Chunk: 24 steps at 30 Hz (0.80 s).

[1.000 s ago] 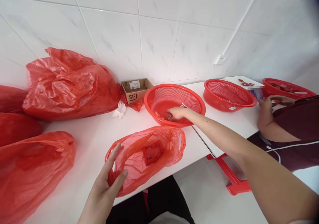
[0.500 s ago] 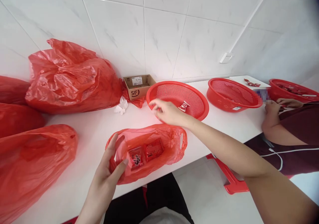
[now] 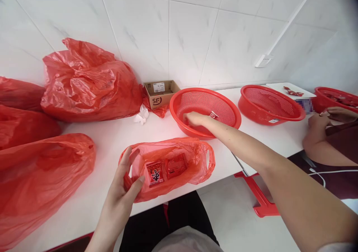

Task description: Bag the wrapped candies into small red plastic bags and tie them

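Note:
My left hand (image 3: pixel 123 188) is at the left end of an open red plastic bag (image 3: pixel 195 170), thumb and fingers spread apart against its rim. Two red printed packets lie in the bag: one with a large black character (image 3: pixel 154 173) on the left, and another (image 3: pixel 176 166) to its right. My right hand (image 3: pixel 194 118) reaches down into a red perforated basket (image 3: pixel 205 95) behind the bag. Its fingertips are low against the basket floor and do not show clearly. A small red-and-white packet (image 3: pixel 214 114) lies in the basket, just past my right wrist.
Full red bags (image 3: pixel 92 84) stand at the left, with another opened red bag (image 3: pixel 47 184) in front. A cardboard box (image 3: pixel 162 95) and crumpled tissue (image 3: pixel 142 115) are by the wall. To the right, a second basket (image 3: pixel 271 106) stands near a co-worker's hands (image 3: pixel 321 121).
My right hand rose from the first basket, passed above the bag, and is back inside the basket. A second packet now lies in the bag. My left hand has stayed at the rim.

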Available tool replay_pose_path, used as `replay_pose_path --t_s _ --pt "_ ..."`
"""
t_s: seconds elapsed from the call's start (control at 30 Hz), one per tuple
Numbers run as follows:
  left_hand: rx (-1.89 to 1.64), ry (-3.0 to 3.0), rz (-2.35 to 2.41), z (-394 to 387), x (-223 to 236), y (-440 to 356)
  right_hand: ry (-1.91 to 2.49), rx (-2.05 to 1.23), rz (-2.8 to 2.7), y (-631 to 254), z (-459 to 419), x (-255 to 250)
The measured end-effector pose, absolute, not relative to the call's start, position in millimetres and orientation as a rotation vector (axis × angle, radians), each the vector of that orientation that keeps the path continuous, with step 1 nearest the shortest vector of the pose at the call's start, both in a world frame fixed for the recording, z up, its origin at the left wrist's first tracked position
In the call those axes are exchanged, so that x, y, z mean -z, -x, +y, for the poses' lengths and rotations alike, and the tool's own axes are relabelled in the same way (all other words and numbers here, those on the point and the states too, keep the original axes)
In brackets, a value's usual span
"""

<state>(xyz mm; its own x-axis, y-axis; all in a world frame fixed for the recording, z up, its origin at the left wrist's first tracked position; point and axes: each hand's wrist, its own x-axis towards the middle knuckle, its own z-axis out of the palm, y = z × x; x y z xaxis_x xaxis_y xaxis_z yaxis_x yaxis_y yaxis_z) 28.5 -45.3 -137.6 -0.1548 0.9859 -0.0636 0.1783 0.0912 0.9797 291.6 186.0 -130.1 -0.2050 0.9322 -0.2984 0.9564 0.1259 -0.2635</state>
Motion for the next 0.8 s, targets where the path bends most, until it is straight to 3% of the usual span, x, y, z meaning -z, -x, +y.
replay_pose_path --t_s 0.2,0.4,0.47,0.6,0.8 --pt "-1.179 -1.208 1.44 -43 141 -27 -2.028 0.693 2.559 -298 183 91" --pt "-1.222 -1.147 1.417 -40 143 -30 -1.51 1.435 2.867 -263 115 73" --pt "-1.215 -1.151 1.415 -41 142 -31 -1.495 1.287 2.922 -254 108 75" --pt "-1.224 -1.168 1.432 -43 139 -30 -1.785 0.545 2.925 -263 139 86" --pt "-1.275 -1.136 1.432 -46 137 -31 -1.758 0.548 2.431 -297 179 130"
